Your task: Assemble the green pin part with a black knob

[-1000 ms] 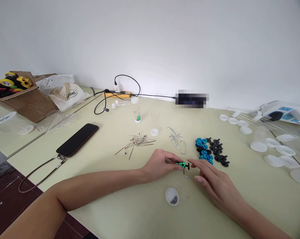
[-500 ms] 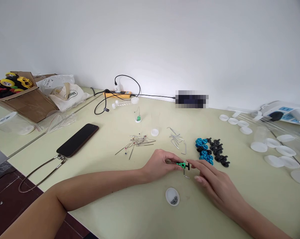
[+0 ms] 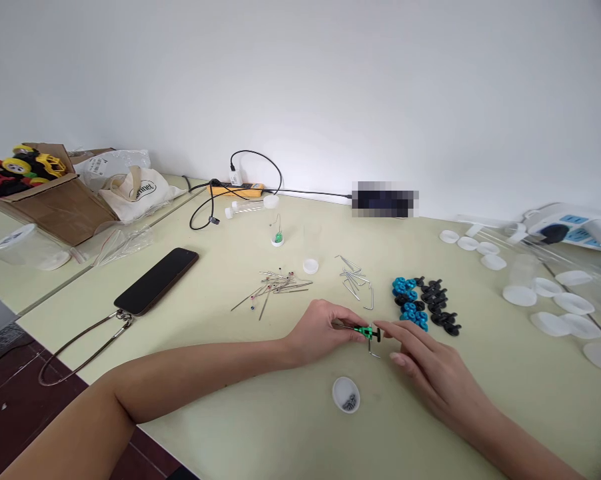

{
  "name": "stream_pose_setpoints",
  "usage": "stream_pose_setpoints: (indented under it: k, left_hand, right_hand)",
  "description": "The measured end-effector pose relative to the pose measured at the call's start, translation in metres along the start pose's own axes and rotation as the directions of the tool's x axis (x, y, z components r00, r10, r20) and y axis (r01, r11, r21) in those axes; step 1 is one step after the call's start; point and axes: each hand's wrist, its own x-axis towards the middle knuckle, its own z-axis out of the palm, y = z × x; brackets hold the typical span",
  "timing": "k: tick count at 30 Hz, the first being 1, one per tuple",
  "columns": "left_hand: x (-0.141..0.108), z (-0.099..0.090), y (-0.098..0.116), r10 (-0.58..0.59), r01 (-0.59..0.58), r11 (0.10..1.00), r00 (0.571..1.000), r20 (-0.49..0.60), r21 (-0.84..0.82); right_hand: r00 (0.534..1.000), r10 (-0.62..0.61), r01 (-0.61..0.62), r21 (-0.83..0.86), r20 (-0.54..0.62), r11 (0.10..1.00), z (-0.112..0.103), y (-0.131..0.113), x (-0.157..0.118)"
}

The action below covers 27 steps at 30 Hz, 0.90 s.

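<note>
Between the thumb and fingers of my left hand (image 3: 323,331), a thin metal rod is pinched, with a small green plastic piece (image 3: 364,331) on its end. A black disc-shaped part (image 3: 378,335) sits on the far right of that piece. Through the green piece runs a bent metal rod (image 3: 370,348), its lower end kinked to the right. My right hand (image 3: 433,363) is open, fingers stretched toward the black part; its index fingertip is very close, and contact cannot be made out. Below lies a white cap (image 3: 341,389) holding small metal parts (image 3: 349,403).
Thin metal rods (image 3: 280,285), bent wires (image 3: 353,275), blue wheels (image 3: 404,288) and black stemmed parts (image 3: 433,293) lie beyond my hands. A phone (image 3: 156,281) is at left, a cardboard box (image 3: 60,210) behind it. White caps (image 3: 573,303) and a power strip (image 3: 575,227) are at right.
</note>
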Motion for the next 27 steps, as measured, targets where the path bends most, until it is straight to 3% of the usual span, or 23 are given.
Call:
stream_pose_setpoints:
  k: [14,27]
  left_hand:
    - [-0.0001,0.0001,0.0014,0.008,-0.008,1.000,1.000,0.001,0.002]
    - [-0.0008,0.0004,0.0017,0.007,-0.007,1.000,1.000,-0.003,0.014]
  right_hand:
    - [0.998,0.044,-0.045,0.031,0.048,0.998,0.0005,0.0010,-0.0015]
    - [0.999,0.032,-0.032,0.035,0.023,0.999,-0.0004,0.0000,-0.0004]
